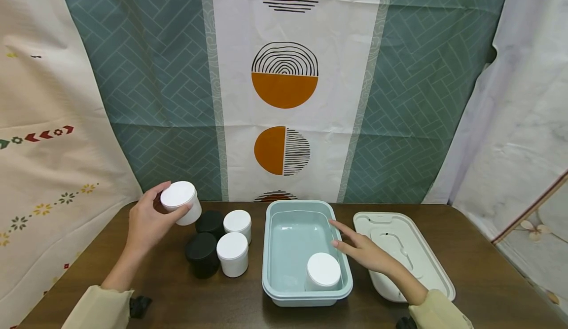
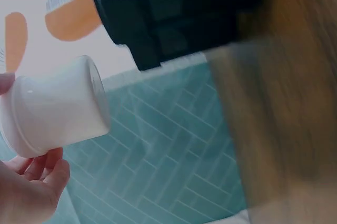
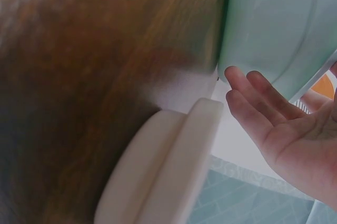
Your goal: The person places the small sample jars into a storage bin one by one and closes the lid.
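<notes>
One white jar (image 1: pixel 182 198) is gripped between the thumb and fingers of the left hand (image 1: pixel 146 218), tilted and held above the worktop (image 1: pixel 213 299), well to the left of the pale blue bin (image 1: pixel 290 242). Nothing is held by the right hand (image 1: pixel 364 254); its fingers are extended at the bin's right rim, though whether the rim is touched cannot be told. Near the gripped jar, a close group is formed on the worktop by the farther black jar (image 1: pixel 210 223), the nearer black jar (image 1: pixel 202 255), the farther white jar (image 1: pixel 237 223) and the nearer white jar (image 1: pixel 232 253). Another white one, the binned jar (image 1: pixel 323 270), is seated in the bin's near right corner, and an off-white lid (image 1: pixel 406 245) is laid to the right. The step in hand is judged to be a transfer into the bin, with the jar lifted but not yet carried across. For the next move, it should be taken rightward above the group, levelled, and lowered onto bare bin floor, with the grip loosened only once the base is supported.
</notes>
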A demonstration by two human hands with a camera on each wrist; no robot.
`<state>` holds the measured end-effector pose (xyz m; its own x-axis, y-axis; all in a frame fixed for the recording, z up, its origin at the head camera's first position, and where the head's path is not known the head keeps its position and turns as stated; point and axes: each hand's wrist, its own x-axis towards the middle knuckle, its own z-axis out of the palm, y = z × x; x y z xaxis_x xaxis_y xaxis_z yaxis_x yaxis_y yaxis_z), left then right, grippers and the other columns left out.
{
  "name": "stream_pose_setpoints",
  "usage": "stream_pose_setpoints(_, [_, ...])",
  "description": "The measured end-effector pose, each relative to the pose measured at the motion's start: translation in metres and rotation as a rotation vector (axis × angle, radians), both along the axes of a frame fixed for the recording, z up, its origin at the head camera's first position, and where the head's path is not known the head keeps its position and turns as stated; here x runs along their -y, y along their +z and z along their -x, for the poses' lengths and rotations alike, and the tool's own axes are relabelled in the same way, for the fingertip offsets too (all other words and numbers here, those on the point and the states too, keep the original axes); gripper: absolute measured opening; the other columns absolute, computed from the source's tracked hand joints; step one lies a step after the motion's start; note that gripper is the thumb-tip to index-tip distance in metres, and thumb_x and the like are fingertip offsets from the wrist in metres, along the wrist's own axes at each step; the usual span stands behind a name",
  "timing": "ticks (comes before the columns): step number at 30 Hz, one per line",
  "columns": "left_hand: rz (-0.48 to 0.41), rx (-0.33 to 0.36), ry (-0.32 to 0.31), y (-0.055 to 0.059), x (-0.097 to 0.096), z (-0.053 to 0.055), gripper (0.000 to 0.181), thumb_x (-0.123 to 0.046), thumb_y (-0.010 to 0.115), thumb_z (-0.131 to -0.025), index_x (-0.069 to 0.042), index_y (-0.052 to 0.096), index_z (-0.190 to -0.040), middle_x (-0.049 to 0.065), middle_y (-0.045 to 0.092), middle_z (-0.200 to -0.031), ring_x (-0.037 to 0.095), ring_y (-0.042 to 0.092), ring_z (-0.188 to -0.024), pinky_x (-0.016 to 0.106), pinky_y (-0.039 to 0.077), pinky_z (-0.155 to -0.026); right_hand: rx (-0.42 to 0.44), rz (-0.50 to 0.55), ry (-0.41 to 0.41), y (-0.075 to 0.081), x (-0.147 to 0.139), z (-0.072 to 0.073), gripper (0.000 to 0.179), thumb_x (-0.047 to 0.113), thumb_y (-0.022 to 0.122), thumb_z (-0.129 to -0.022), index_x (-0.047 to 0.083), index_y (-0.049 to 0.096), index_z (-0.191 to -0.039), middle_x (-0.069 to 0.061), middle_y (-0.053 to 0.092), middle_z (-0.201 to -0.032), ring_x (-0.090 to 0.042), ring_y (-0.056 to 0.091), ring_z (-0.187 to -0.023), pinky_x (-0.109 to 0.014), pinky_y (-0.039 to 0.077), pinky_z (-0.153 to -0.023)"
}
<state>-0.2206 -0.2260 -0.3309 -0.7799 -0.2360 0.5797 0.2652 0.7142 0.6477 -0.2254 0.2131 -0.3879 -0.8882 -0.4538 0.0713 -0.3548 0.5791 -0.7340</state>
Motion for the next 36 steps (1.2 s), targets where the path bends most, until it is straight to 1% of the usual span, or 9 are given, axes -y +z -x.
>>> stream_pose_setpoints(4, [-0.02,-0.023,-0.039,0.005,-0.013,-0.003,0.061,-0.015,0.079,-0.067,0.003,0.053,-0.12,0.021,0.057,-0.112,0.024,0.053,-0.087,0.007,0.036,-0.066,0.003,-0.001,0.0,0.0,0.0,0.0,0.057,0.035,0.047,-0.094,0.012,0.028,-0.143,-0.02,0.041,-0.136,-0.035,0.049,-0.113,-0.051,0.045,-0.084])
stream_pose_setpoints(8, [-0.041,-0.021,-0.1,0.008,-0.024,-0.005,0.06,-0.014,0.079,-0.068,0.003,0.053,-0.12,0.019,0.056,-0.114,0.025,0.055,-0.09,0.003,0.036,-0.069,0.003,-0.001,-0.001,0.0,0.0,0.0,0.057,0.035,0.048,-0.094,0.012,0.028,-0.143,-0.02,0.04,-0.137,-0.036,0.049,-0.113,-0.051,0.044,-0.085])
stream_pose_setpoints(12, [-0.052,-0.016,-0.157,0.009,-0.035,-0.006,0.061,-0.014,0.08,-0.068,0.002,0.053,-0.12,0.019,0.056,-0.114,0.025,0.056,-0.089,0.003,0.038,-0.069,0.001,-0.004,-0.002,0.0,0.0,0.0,0.057,0.034,0.048,-0.094,0.013,0.028,-0.143,-0.02,0.039,-0.138,-0.037,0.047,-0.115,-0.052,0.044,-0.085])
stream_pose_setpoints(19, [-0.064,-0.024,-0.254,0.012,-0.057,-0.01,0.062,-0.014,0.08,-0.067,0.002,0.053,-0.12,0.016,0.058,-0.114,0.023,0.057,-0.088,0.005,0.041,-0.07,-0.011,-0.004,0.028,0.002,0.0,0.0,0.056,0.03,0.048,-0.094,0.011,0.028,-0.143,-0.024,0.038,-0.138,-0.039,0.048,-0.114,-0.052,0.045,-0.084])
stream_pose_setpoints(22, [-0.064,-0.008,-0.302,0.013,-0.067,-0.012,0.063,-0.015,0.081,-0.067,0.001,0.053,-0.121,0.015,0.058,-0.115,0.023,0.059,-0.092,0.012,0.045,-0.077,-0.01,0.007,0.031,0.004,0.001,0.0,0.056,0.029,0.049,-0.094,0.011,0.028,-0.143,-0.024,0.039,-0.137,-0.038,0.049,-0.113,-0.052,0.045,-0.083])
stream_pose_setpoints(24, [-0.061,0.002,-0.336,0.014,-0.074,-0.015,0.063,-0.015,0.081,-0.066,0.001,0.053,-0.121,0.015,0.058,-0.116,0.024,0.059,-0.095,0.021,0.048,-0.082,-0.008,0.011,0.032,0.004,0.001,-0.001,0.056,0.029,0.049,-0.094,0.011,0.028,-0.143,-0.023,0.039,-0.136,-0.037,0.049,-0.112,-0.051,0.046,-0.083])
stream_pose_setpoints(27, [-0.06,0.005,-0.388,0.014,-0.084,-0.017,0.063,-0.013,0.081,-0.065,0.002,0.054,-0.12,0.015,0.058,-0.115,0.024,0.059,-0.098,0.035,0.049,-0.085,-0.005,0.013,0.032,0.004,0.001,-0.001,0.056,0.028,0.049,-0.094,0.012,0.028,-0.143,-0.023,0.04,-0.136,-0.037,0.049,-0.112,-0.05,0.046,-0.083])
stream_pose_setpoints(33, [-0.086,-0.017,-0.491,0.012,-0.104,-0.02,0.06,-0.009,0.081,-0.065,0.003,0.056,-0.118,0.014,0.061,-0.11,0.024,0.06,-0.096,0.039,0.049,-0.083,-0.007,0.007,0.026,0.004,0.0,-0.001,0.056,0.03,0.049,-0.094,0.012,0.029,-0.143,-0.023,0.039,-0.137,-0.038,0.048,-0.114,-0.052,0.044,-0.084])
stream_pose_setpoints(36, [-0.063,-0.024,-0.527,0.009,-0.115,-0.022,0.059,-0.011,0.081,-0.065,0.002,0.057,-0.117,0.012,0.062,-0.11,0.022,0.06,-0.095,0.038,0.05,-0.081,-0.009,0.007,0.025,0.003,0.0,-0.001,0.056,0.03,0.049,-0.094,0.012,0.029,-0.142,-0.024,0.038,-0.137,-0.039,0.048,-0.114,-0.052,0.044,-0.085])
